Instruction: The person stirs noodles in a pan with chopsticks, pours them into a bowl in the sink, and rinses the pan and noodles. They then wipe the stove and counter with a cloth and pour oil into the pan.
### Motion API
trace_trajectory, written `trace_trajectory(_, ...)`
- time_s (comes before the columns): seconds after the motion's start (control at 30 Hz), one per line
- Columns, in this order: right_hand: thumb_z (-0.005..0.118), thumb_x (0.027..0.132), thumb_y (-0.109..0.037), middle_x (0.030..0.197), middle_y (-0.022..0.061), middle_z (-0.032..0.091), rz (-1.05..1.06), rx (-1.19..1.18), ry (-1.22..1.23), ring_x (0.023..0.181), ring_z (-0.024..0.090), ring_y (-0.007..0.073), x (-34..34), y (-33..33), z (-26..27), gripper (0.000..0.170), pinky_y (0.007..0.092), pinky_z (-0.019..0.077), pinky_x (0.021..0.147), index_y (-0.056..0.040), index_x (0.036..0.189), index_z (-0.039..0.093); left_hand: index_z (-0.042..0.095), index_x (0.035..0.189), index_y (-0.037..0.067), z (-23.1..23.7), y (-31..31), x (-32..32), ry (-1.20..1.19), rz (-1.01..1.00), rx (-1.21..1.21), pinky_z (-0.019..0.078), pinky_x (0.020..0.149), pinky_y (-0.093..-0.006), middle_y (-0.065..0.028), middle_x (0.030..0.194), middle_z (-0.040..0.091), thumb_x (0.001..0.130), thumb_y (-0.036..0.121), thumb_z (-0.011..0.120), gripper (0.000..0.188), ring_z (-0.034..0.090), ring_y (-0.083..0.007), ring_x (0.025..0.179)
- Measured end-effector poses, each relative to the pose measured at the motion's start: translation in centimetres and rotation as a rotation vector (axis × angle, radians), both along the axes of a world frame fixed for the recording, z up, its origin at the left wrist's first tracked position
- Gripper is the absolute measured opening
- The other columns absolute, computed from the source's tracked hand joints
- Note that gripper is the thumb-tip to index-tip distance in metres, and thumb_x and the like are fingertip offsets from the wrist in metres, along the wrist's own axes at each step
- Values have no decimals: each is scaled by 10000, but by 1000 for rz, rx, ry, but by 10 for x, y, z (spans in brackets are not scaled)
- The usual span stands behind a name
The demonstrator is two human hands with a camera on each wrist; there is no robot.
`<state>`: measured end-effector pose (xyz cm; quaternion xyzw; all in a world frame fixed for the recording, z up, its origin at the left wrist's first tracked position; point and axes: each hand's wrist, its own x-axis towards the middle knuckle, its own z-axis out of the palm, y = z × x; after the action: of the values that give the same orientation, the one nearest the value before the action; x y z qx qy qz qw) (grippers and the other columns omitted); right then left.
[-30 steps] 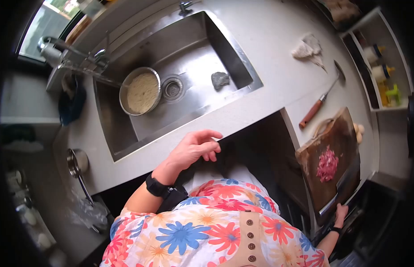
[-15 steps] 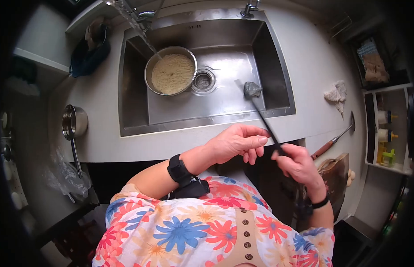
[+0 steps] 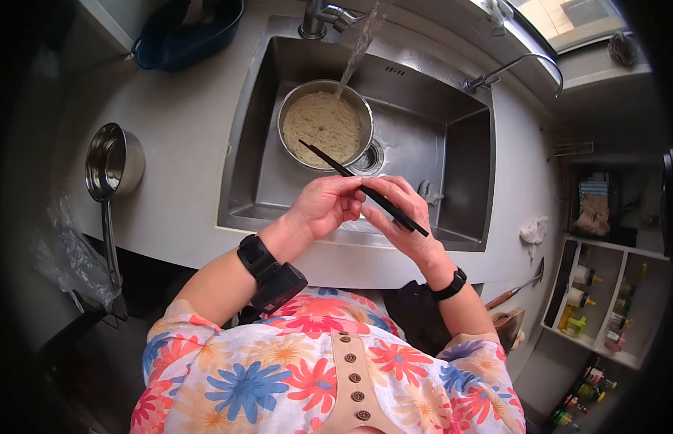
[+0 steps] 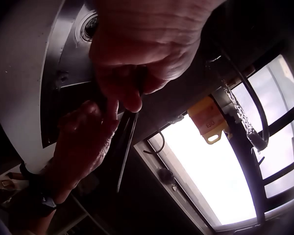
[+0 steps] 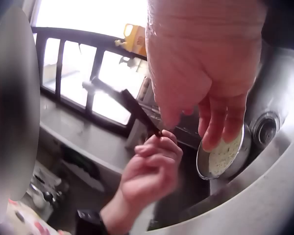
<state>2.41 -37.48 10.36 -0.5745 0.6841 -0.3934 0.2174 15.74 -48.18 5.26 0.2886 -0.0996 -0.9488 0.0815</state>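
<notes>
A pair of black chopsticks (image 3: 326,158) slants in front of me, thin tips overlapping the bowl in the head view. My left hand (image 3: 323,205) pinches them with its fingertips, which the left wrist view also shows. The right hand (image 3: 405,215) is held close against their thicker end, its fingers fairly straight; in the right wrist view those fingers (image 5: 220,117) hang without curling round the sticks. Beyond both hands, a round metal bowl (image 3: 368,124) stands in the sink. It holds pale, strand-like food (image 3: 322,123) in water, with a stream of water (image 3: 359,47) running in.
The steel sink (image 3: 441,217) has its drain (image 3: 368,158) beside the bowl and a grey crumpled lump (image 3: 430,192) at the right. On the left counter are a metal ladle-like pan (image 3: 114,160) and a plastic bag (image 3: 73,253). A blue basin (image 3: 188,40) stands behind.
The right hand came from the cutting board at right with the chopsticks, then up to the left hand, which now pinches them. The head view has swung left; the bowl appears nearer the middle.
</notes>
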Motion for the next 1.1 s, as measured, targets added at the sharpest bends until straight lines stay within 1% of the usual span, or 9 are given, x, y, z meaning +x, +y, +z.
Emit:
trace_trajectory(0.1,635,790,-77,815,111,636,-47,-54,12,728,622,243,-11,-35,-6,110,298,494,663,-38,892,647,587,945,26,-4,-20,-3,20,-92,-116,488,532,-276,-82,766,626,919,193,495,192,606,-167,584)
trace_trajectory(0.3,644,776,-103,778,114,653,-141,28,41,693,639,228,-82,-93,-55,120,281,495,655,-43,880,647,505,1127,-6,-43,-83,26,-705,12,-641,482,522,-265,-85,848,592,816,148,589,357,574,-144,646)
trace_trajectory(0.4,629,798,-163,747,105,657,-265,-20,118,666,650,193,-97,-125,-97,149,281,496,621,-23,847,646,321,1348,9,-70,-98,26,-1063,-103,-885,519,540,-302,-111,895,590,773,47,582,633,595,-162,666)
trace_trajectory(0.43,629,798,-163,747,105,657,-262,-23,115,666,650,193,-98,-133,-109,149,281,496,621,-23,847,646,321,1348,9,-71,-101,23,-1068,-101,-887,519,540,-302,-111,895,590,773,47,582,633,595,-162,666)
trace_trajectory(0.53,586,866,-199,804,115,641,-346,174,-733,691,659,195,-97,-141,-122,244,247,526,609,42,888,609,263,1379,20,-79,-103,15,-972,-148,-741,529,501,-293,-149,894,605,780,-22,535,660,618,-181,628)
trace_trajectory(0.63,593,867,-204,758,118,640,-241,362,-901,642,660,189,-92,-127,-111,248,236,526,558,43,889,605,196,1408,38,-89,-104,11,-929,-106,-716,528,456,-281,-176,859,617,790,-79,475,688,625,-198,569)
trace_trajectory(0.9,582,869,-208,729,86,643,-310,380,-425,588,646,149,-130,-103,-70,239,225,481,474,27,885,623,163,1422,57,-91,-99,15,-918,-63,-649,513,425,-272,-155,774,624,795,-97,450,706,613,-189,522)
trace_trajectory(1.03,542,882,-224,757,159,635,-471,392,-870,570,653,234,-93,-100,-112,277,279,531,461,51,916,549,177,1420,59,-88,-100,11,-934,-98,-665,507,420,-266,-143,763,627,794,-82,477,709,611,-179,513)
trace_trajectory(1.1,533,886,-217,821,162,632,-546,278,-1056,625,662,238,-79,-107,-122,266,270,537,491,40,955,531,344,1357,53,-81,-97,11,-973,-112,-669,512,412,-278,-161,980,625,793,-82,395,582,624,-192,516)
